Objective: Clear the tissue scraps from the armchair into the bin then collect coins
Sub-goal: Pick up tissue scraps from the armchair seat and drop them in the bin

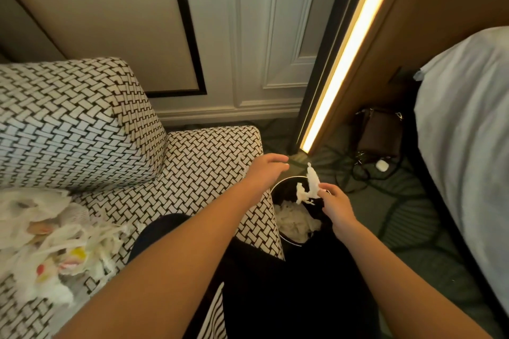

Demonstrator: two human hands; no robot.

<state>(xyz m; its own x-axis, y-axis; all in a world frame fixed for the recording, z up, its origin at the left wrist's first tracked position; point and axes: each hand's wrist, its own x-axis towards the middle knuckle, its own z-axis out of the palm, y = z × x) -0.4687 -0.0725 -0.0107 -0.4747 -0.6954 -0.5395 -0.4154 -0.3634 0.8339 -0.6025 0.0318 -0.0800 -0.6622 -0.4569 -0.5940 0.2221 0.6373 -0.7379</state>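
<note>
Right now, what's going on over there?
A person's right hand pinches a tissue scrap over the bin, which already holds crumpled tissue. The left hand hovers open beside it, holding nothing. A big pile of scraps lies on the armchair seat, so clearing is not yet done.

Right hand (337, 205) pinches tissue scrap (309, 187) over bin (286, 181).
</note>
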